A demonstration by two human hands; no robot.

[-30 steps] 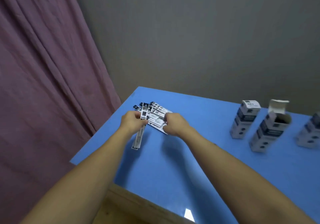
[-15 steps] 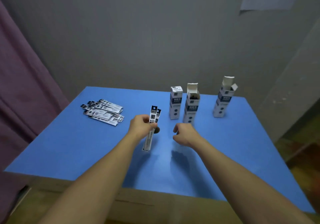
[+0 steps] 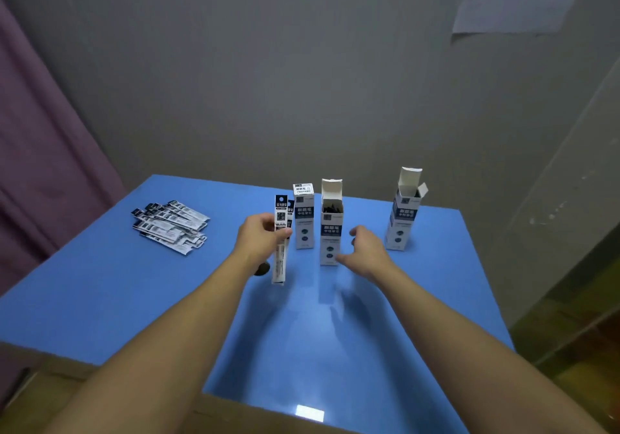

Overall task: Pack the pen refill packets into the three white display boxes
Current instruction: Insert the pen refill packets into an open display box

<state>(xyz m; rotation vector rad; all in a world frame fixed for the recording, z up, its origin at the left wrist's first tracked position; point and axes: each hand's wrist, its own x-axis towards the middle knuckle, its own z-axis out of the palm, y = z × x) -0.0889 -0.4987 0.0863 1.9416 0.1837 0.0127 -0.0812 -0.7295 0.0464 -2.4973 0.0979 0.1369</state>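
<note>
I have just one view, from the head camera, looking forward and down over both forearms onto the blue table (image 3: 100, 299) with the grey wall (image 3: 302, 81) filling the upper half. It sits close, at arm's length behind the left hand (image 3: 260, 237) gripping upright packets (image 3: 281, 232), so that grip falls near the frame's middle. With a single camera, no part of the scene is shared with a second view.

blue table (image 3: 134, 299), white-and-navy boxes (image 3: 330, 232)
</note>
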